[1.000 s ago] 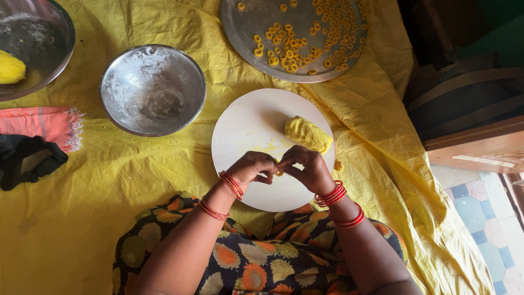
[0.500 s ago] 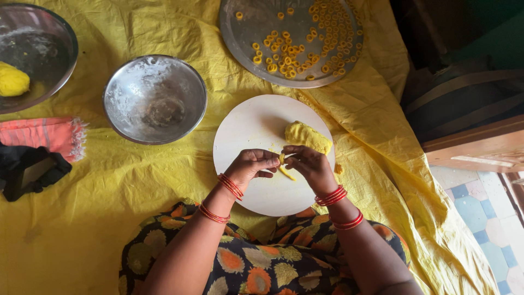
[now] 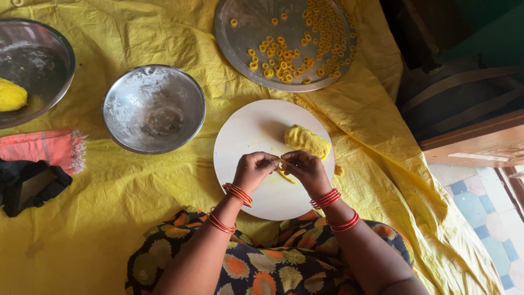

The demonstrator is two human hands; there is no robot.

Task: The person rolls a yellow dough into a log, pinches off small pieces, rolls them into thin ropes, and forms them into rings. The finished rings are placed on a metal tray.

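My left hand (image 3: 255, 168) and my right hand (image 3: 305, 169) meet fingertip to fingertip over a round white board (image 3: 240, 136). Between them they pinch a thin yellow dough strip (image 3: 284, 173), whose end hangs down toward the board. Both wrists carry red bangles. A yellow dough lump (image 3: 307, 141) lies on the board just beyond my right hand. Farther away, a flat steel plate (image 3: 256, 22) holds several small yellow dough rings (image 3: 284, 60).
A floured steel bowl (image 3: 154, 108) stands left of the board. A larger steel bowl (image 3: 38, 60) at the far left holds another yellow dough piece (image 3: 11, 94). An orange cloth (image 3: 46, 148) and a black cloth (image 3: 27, 183) lie at the left. A yellow sheet (image 3: 109, 218) covers the floor.
Both hands stay together over the board, working the dough strip; its loose end now hangs lower. The view has drifted slightly.
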